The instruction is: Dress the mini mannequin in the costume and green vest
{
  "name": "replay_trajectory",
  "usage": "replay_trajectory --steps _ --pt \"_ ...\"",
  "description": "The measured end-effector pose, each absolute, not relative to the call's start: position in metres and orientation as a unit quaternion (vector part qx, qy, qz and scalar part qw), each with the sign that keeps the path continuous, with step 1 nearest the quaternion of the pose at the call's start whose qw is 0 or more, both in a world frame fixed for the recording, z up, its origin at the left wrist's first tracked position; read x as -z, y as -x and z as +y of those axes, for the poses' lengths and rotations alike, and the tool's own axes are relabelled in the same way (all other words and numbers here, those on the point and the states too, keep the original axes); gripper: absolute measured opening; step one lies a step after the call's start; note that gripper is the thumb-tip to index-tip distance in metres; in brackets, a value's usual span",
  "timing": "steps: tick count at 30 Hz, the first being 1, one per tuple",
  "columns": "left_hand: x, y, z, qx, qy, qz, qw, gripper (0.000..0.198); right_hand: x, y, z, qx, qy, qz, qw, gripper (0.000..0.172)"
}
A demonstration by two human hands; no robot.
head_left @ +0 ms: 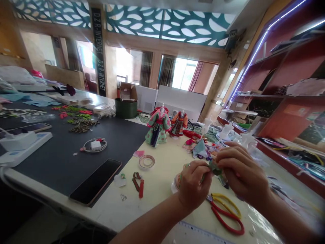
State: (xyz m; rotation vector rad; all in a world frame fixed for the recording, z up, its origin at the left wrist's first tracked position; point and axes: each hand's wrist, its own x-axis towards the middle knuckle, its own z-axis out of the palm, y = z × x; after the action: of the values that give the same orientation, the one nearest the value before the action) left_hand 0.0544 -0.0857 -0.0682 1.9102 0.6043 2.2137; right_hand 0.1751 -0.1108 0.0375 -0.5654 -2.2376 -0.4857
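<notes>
Between my two hands is a small piece of green fabric [215, 168]. My left hand [195, 183] pinches its left side, and the fingers of my right hand [241, 169] close on its right side. A round, patterned item [177, 181] with a pale base is partly hidden behind my left hand. Just below the hands lie scissors [227, 213] with one yellow and one red handle. Two small doll robes on stands rise beyond my hands: a green and pink robe [158, 127] and an orange and dark red robe [178, 123].
Fabric scraps [200, 149] lie behind my hands. To the left are a roll of tape [146, 162], ribbon pieces [138, 184], a phone [95, 182] and a coiled cable [95, 145]. A ruler [198, 234] lies at the front edge, and a power strip [27, 149] sits far left.
</notes>
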Motion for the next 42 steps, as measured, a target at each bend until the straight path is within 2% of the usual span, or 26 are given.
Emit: replay_trajectory --steps 4,7,11,15,18,27,42 --pt "0.066 -0.054 -0.087 -0.745 -0.633 0.199 0.075 0.014 -0.039 -0.176 -0.112 0.052 0.235 -0.88 0.409 0.024" --pt "0.065 -0.055 -0.088 -0.746 -0.63 0.202 0.074 0.014 -0.041 -0.18 -0.112 0.015 0.253 -0.883 0.395 0.023" --pt "0.065 -0.056 -0.087 -0.743 -0.633 0.204 0.074 0.012 -0.043 -0.184 -0.111 0.095 0.274 -0.9 0.325 0.012" --pt "0.066 -0.057 -0.087 -0.743 -0.632 0.208 0.069 0.01 -0.044 -0.184 -0.11 0.243 0.259 -0.904 0.239 0.019" --pt "0.066 -0.057 -0.087 -0.742 -0.631 0.216 0.072 0.009 -0.048 -0.182 -0.11 0.285 0.274 -0.897 0.2 0.018" --pt "0.066 -0.056 -0.088 -0.734 -0.641 0.209 0.081 0.01 -0.056 -0.181 -0.11 0.141 0.317 -0.925 0.152 0.013" --pt "0.072 -0.057 -0.094 -0.73 -0.647 0.201 0.094 0.015 -0.051 -0.186 -0.115 0.131 0.328 -0.923 0.154 0.016"
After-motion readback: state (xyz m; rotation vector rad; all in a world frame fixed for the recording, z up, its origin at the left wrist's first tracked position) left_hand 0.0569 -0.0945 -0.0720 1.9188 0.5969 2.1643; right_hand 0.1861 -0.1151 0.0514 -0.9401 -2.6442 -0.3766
